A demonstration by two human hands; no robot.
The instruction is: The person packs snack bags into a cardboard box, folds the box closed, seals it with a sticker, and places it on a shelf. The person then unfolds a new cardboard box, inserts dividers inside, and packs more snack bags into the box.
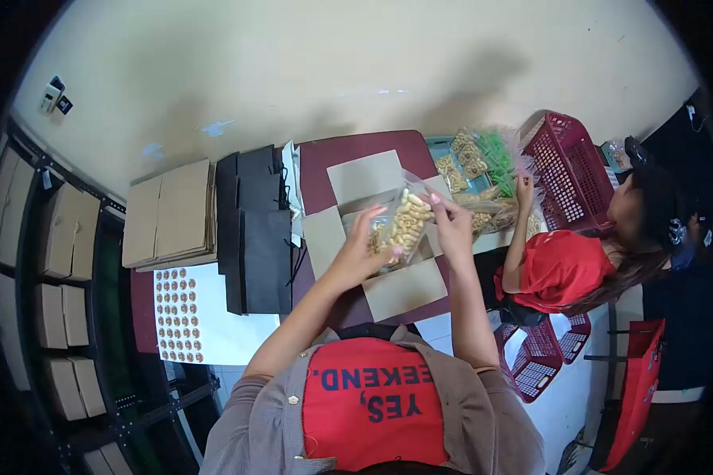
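Observation:
Above an open cardboard box, both of my hands hold a clear plastic bag of pale, curved nut-like pieces. My left hand is closed on the bag's lower left side, thumb towards the bottom. At the upper right edge, the fingers of my right hand pinch the plastic. The box stands with its flaps folded outward. More clear packaging shows inside it, partly hidden behind my left hand and the bag.
Flat cardboard boxes, black paper bags and a sticker sheet lie to the left. A co-worker in a red shirt reaches over filled bags at right, near a maroon basket. Shelving stands far left.

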